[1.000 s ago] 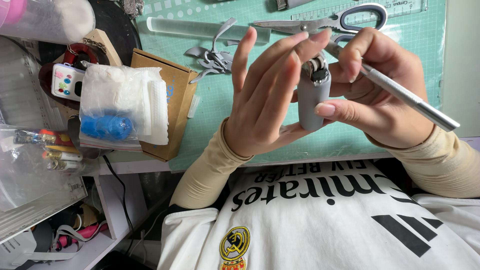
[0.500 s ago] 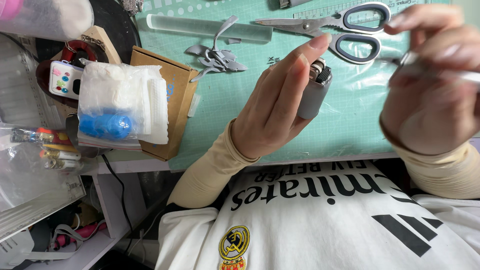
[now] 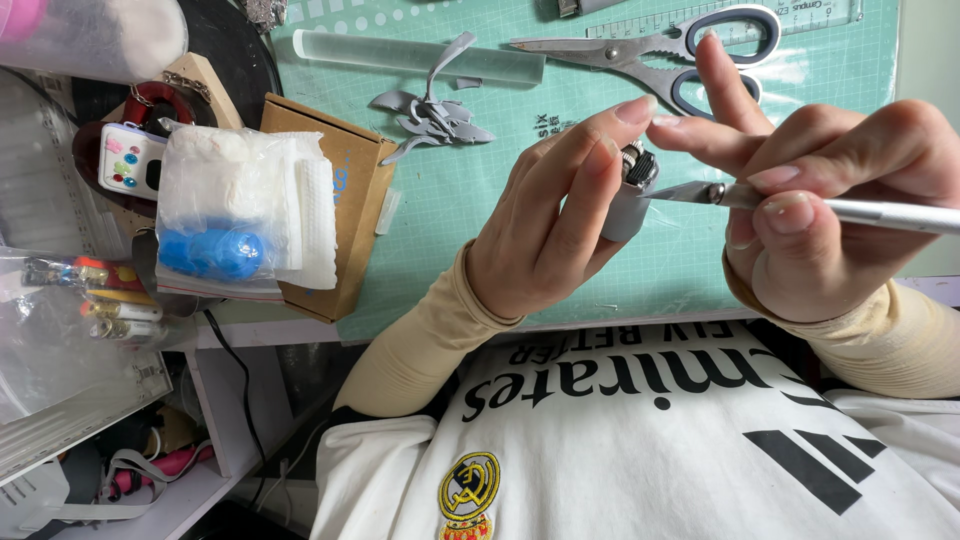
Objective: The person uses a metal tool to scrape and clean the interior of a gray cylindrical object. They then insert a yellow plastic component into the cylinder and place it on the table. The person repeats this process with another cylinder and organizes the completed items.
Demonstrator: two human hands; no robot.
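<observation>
My left hand (image 3: 540,235) grips the lighter (image 3: 630,195), right hand (image 3: 820,215) pinches the knife (image 3: 700,192); one slip nicks those close fingers (image 3: 600,160).

A green cutting mat (image 3: 470,240) covers the desk, and at its twelve o'clock lies a clear ruler bar (image 3: 415,57), with grey-handled scissors (image 3: 665,52) towards one o'clock and a scatter of grey offcuts (image 3: 432,112) just below the bar. At nine o'clock an open cardboard box (image 3: 335,195) overlaps the mat's edge, and a plastic bag (image 3: 240,215) holding white padding and something blue rests against it. Further towards ten o'clock sits a small white gadget with coloured buttons (image 3: 128,160), and at eight o'clock lies a clear packet of coloured pens (image 3: 85,300).
</observation>
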